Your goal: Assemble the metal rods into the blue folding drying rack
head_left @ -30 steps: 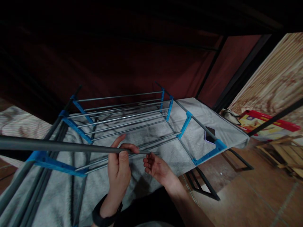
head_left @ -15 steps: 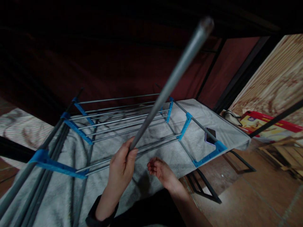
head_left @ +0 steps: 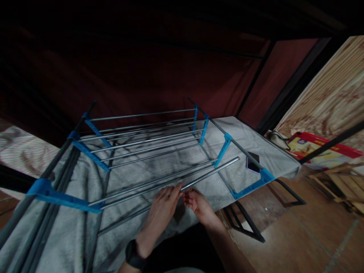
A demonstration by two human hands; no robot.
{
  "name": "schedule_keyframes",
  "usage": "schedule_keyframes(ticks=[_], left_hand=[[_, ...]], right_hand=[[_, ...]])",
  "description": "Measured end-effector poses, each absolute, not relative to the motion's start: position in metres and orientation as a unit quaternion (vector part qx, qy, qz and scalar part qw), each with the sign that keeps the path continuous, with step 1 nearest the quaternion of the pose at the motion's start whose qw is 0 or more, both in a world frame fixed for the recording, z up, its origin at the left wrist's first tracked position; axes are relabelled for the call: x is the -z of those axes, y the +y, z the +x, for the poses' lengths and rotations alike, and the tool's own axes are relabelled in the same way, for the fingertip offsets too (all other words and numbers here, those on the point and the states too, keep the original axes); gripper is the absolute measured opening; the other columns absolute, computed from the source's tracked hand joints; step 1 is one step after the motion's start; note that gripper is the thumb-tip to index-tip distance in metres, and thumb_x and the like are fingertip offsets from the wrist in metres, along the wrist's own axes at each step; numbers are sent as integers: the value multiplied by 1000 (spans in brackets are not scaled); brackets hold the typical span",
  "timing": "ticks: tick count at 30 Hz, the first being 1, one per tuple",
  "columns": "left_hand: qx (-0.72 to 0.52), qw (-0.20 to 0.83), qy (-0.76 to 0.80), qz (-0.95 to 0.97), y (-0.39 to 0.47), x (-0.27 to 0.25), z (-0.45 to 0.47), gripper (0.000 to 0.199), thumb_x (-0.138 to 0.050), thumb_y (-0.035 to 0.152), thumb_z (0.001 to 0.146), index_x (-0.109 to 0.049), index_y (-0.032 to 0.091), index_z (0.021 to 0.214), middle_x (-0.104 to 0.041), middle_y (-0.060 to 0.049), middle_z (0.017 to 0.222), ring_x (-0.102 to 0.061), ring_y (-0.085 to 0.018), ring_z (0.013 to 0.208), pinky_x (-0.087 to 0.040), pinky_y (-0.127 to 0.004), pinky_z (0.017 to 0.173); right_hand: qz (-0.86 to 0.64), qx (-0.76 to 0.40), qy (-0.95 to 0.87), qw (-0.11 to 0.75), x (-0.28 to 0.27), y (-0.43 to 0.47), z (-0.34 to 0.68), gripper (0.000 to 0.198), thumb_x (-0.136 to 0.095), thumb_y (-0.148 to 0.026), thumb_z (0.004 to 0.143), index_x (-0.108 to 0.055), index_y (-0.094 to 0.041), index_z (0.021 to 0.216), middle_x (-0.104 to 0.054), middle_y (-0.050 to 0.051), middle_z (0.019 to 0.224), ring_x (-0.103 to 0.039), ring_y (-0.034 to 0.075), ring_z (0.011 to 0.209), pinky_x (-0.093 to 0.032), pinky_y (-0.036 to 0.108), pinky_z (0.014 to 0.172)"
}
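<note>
My left hand [head_left: 165,203] is wrapped from above round a thin grey metal tube [head_left: 212,172], which lies slantwise low in front of the rack. My right hand [head_left: 197,204] is beside it, just under the tube, with its fingers curled in; what they hold, if anything, is hidden. Behind both hands stands a partly assembled metal rack [head_left: 145,141] with several crossbars. Blue plastic brackets join its bars to the side tubes, among them a front left bracket [head_left: 65,199] and a front right bracket [head_left: 251,187].
A grey blanket [head_left: 227,129] covers the surface under the rack. On it lies a phone [head_left: 253,162] near the right side tube. Several loose dark tubes [head_left: 54,204] lie at the left. Right of the bed are a red and yellow box [head_left: 321,148] and a wooden crate [head_left: 341,185].
The tube has come down from a steep, raised tilt to a low slant across the front of the rack. My left hand has moved right, close to my right hand.
</note>
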State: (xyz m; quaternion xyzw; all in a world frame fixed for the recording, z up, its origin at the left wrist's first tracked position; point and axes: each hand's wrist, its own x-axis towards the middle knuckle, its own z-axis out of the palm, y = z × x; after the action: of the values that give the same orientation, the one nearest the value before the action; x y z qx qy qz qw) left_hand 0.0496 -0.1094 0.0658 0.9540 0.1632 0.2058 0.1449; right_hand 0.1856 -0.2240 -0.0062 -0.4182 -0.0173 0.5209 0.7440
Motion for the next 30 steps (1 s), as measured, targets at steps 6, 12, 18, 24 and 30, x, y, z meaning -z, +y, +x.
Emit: schedule_keyframes(ticks=[6,12,18,24,30], left_hand=[[-119,148,167,968,-118,-54,64,42,-44,17,107,-60,22,145,-77,-11,117,-73,-27,106,-55,-41,94],[-96,150,180,967,-117,-37,73,40,-43,21,107,-62,21,143,-76,-13,122,-72,-29,111,-53,-44,100],[-68,133,178,973,-115,-16,79,43,-40,19,106,-62,17,143,-74,-15,129,-70,-30,118,-53,-46,105],[-38,138,186,972,-114,-8,82,45,-39,18,106,-61,16,145,-72,-16,135,-70,-29,122,-54,-46,106],[-22,134,222,966,-110,5,67,51,-38,12,104,-61,22,147,-71,-14,138,-71,-29,120,-54,-46,106]], right_hand=[[-439,-492,-11,752,14,-228,191,35,-93,-40,65,-72,-20,85,-76,3,82,-70,17,75,-54,28,70],[-454,-437,3,777,10,-235,202,38,-96,-39,62,-69,-24,85,-75,2,87,-72,20,85,-56,32,77],[-447,-406,4,797,10,-240,213,46,-95,-40,61,-74,-24,98,-79,6,103,-72,23,93,-57,38,88],[-462,-392,-12,795,16,-239,218,39,-94,-45,68,-74,-24,95,-79,9,103,-72,27,93,-57,43,90],[-484,-376,6,790,26,-235,227,35,-94,-46,70,-72,-24,86,-77,8,98,-68,23,83,-57,44,87]])
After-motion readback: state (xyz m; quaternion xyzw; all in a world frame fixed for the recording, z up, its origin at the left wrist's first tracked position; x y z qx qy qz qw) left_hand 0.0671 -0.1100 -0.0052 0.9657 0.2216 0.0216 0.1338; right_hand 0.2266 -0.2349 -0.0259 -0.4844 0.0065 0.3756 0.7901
